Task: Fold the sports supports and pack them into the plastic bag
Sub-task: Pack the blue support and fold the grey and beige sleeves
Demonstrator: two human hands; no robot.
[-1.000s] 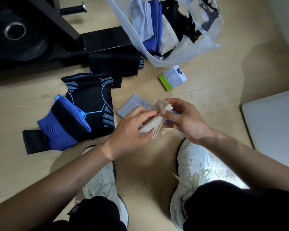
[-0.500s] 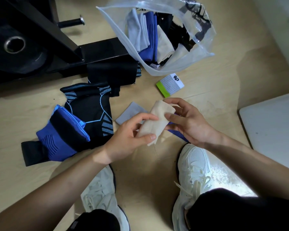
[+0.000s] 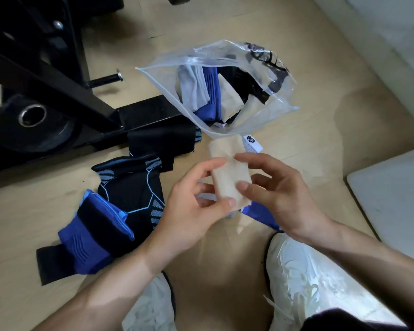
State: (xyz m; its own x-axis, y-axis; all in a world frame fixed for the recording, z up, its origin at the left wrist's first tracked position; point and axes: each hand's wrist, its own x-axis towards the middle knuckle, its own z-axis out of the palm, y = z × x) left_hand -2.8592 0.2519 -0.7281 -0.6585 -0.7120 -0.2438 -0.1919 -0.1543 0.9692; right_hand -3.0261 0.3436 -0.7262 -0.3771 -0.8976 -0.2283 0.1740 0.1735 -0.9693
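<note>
**Above the floor, mid-frame: beige support in both hands**

Head view:
- Beige support point(image 3: 230, 177) folded into a compact block, held up off the floor point(image 3: 320, 130), just short of the bag mouth.
- Left hand point(image 3: 191, 211): fingers curled, thumb and index pinching the support's left edge.
- Right hand point(image 3: 280, 194): index on the top face, thumb on the right side, pinching it. Other fingers loosely curled behind.
- Plastic bag point(image 3: 280, 96) lies on the floor past the hands, mouth open towards the person. Grey, blue, beige and black folded pieces stand side by side inside.
- White card point(image 3: 252, 144) on the floor between bag and support, partly hidden by the support.
- Blue strip point(image 3: 261, 213) on the floor under the right hand.
- Left of the hands: blue support point(image 3: 93, 237) lying on a black support point(image 3: 132, 192); another black piece point(image 3: 163, 142) beyond, against the black frame point(image 3: 58, 87).
- Weight plate point(image 3: 31, 123) far left.
- White shoes point(image 3: 296, 271) at bottom.
- White board point(image 3: 392, 199) at right edge.
</note>
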